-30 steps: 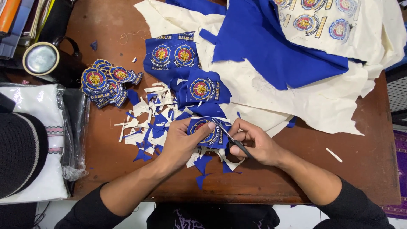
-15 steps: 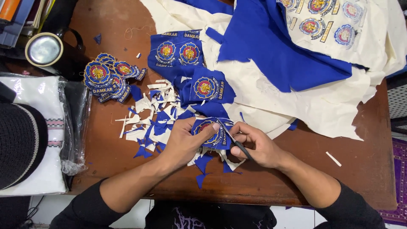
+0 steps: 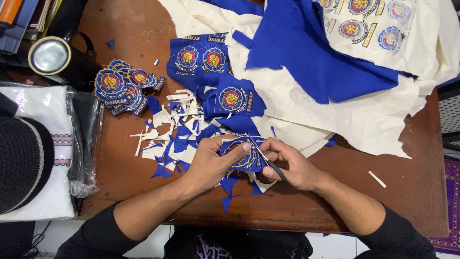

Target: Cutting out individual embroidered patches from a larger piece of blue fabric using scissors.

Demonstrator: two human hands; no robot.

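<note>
My left hand (image 3: pixel 211 160) grips a blue embroidered patch (image 3: pixel 240 149) with a round emblem, thumb pressed on its face. My right hand (image 3: pixel 293 164) holds small black-handled scissors (image 3: pixel 266 158), their blades lying against the patch's right edge. Both hands rest over the near middle of the brown wooden table (image 3: pixel 412 192). Blue and white fabric scraps (image 3: pixel 172 139) lie scattered under and to the left of my left hand.
A stack of cut round patches (image 3: pixel 122 88) sits at the left. Uncut blue patches (image 3: pixel 211 62) and cream and blue cloth (image 3: pixel 335 81) cover the far right. A black cap (image 3: pixel 21 163) on bagged white cloth and a round tin (image 3: pixel 49 55) stand at the left edge.
The hands stay on the patch with the scissors at its edge; only the camera view has shifted slightly.
</note>
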